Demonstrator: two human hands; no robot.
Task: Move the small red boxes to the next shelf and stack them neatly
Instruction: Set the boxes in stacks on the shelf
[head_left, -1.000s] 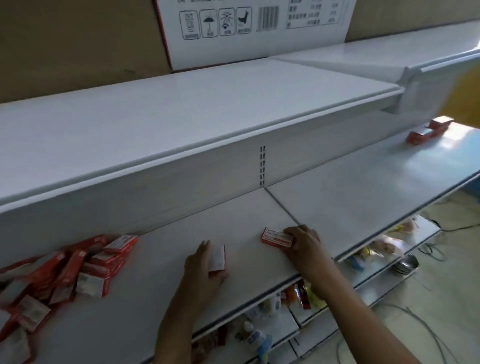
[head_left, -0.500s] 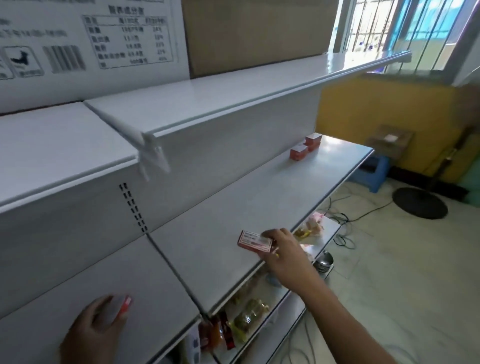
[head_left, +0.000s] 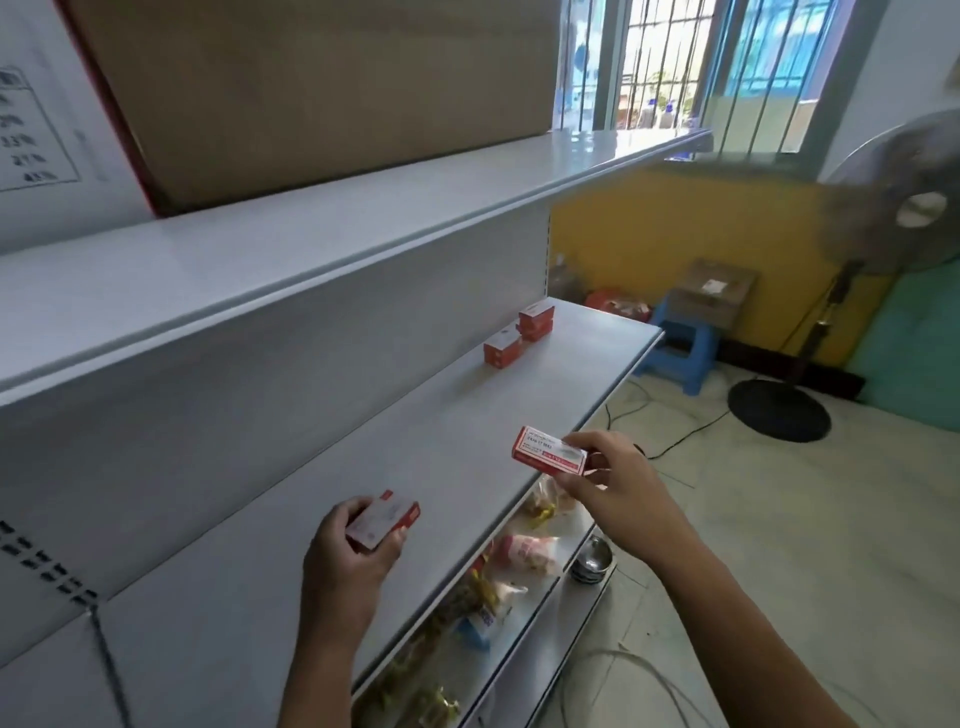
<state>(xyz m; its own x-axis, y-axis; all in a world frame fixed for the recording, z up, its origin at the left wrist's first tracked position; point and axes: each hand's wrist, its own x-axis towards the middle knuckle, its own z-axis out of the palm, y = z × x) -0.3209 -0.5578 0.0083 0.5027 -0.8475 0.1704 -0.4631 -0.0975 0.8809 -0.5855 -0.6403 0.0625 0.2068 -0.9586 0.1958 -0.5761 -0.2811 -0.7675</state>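
A: Left hand (head_left: 347, 553) is low at about 7 o'clock, over the white shelf (head_left: 426, 436). What's the grip doing?

B: Fingers and thumb curl round a small red box (head_left: 383, 517), white face tipped up toward the camera. It's held just above the shelf surface; contact with the shelf I can't tell.

A: And the right hand (head_left: 613, 486)?

B: Out at 5 o'clock, past the shelf's front edge. Its grip pinches a second red box (head_left: 548, 451) by the near end, thumb below and fingertips on top, label face up, long side roughly level. That box hangs in the air over the shelf's front lip.

A: Anything already placed?

B: Yes, toward 1 o'clock, at the far end of the same shelf near the back panel: a stack of red boxes (head_left: 536, 322), one on top of another, and a single red box (head_left: 502, 348) just beside it on the nearer side. They're well apart from both hands.

A: Below?

B: Lower shelves hold packets (head_left: 524, 553), blurred, and a metal bowl (head_left: 592, 560) at the edge. A fan (head_left: 898, 192) and a blue stool (head_left: 680, 353) stand on the floor at 2 o'clock.
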